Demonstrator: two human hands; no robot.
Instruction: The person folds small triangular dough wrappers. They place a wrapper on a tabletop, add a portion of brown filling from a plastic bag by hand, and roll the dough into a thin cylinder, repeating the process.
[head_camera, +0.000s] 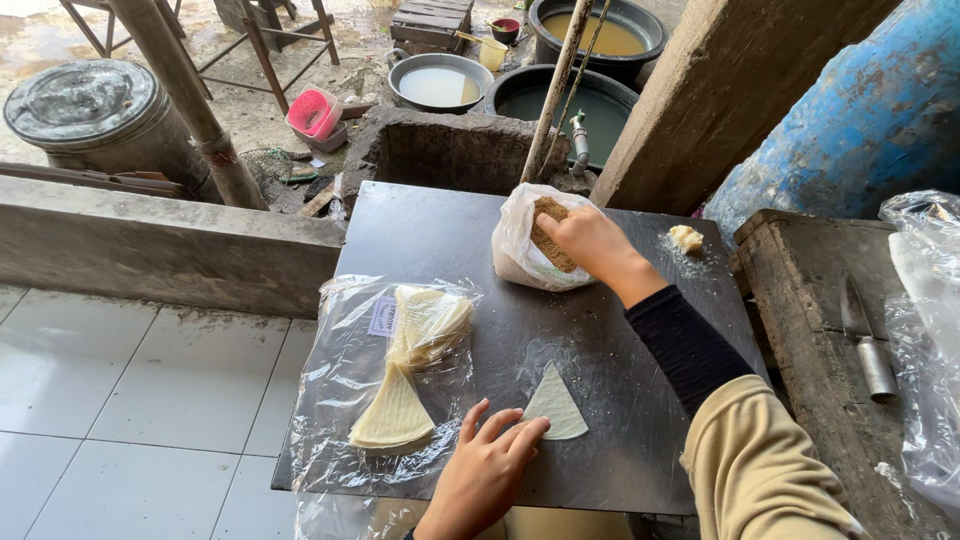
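My right hand (590, 240) reaches into an open plastic bag (515, 250) of brown crumbly filling (548, 232) at the far side of a dark metal worktop (600, 340); its fingers are closed in the filling. My left hand (485, 465) lies flat near the front edge, fingertips touching a single pale triangular wrapper (556, 402). To the left, on a clear plastic sheet (340, 400), lie two stacks of the same triangular wrappers (395, 412), one near the front, one further back (430, 322).
A small pale lump (686, 237) sits at the worktop's far right. A knife (862, 335) lies on a worn wooden block to the right, beside clear plastic (925, 330). Beyond are basins of liquid (440, 85), a blue barrel (860, 110), a metal drum (90, 110) and a pole (555, 90).
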